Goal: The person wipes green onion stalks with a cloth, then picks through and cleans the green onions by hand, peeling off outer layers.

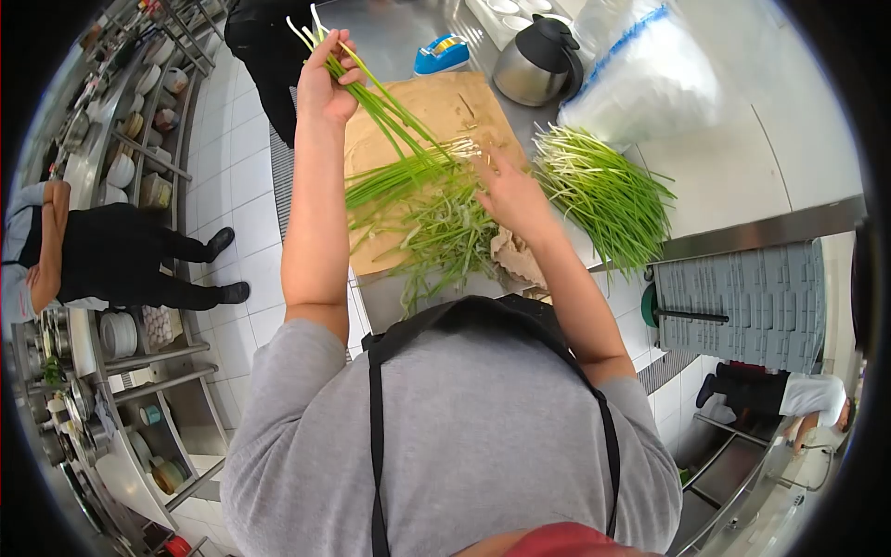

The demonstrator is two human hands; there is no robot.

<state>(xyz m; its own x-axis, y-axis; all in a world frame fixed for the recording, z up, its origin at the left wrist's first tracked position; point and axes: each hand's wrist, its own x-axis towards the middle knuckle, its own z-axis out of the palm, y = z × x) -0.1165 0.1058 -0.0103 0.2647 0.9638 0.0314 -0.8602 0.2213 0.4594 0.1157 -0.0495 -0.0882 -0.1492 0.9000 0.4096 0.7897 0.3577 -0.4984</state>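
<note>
Head view — left grip (329,85) holding green stalks (393,117), right grip (513,195) wide beside white-ended stalks (408,174), blue-banded plastic bag (654,88)

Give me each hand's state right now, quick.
Left hand: closed, holding a bunch of green stalks.
Right hand: open, near pale stalk ends; contact unclear.

The white tray (489,23) is cut off by the top edge, and the contents of the plastic bag (650,93) cannot be told. Whether the stalks (408,174) are touched by the right hand (515,193) is not clearly seen.
</note>
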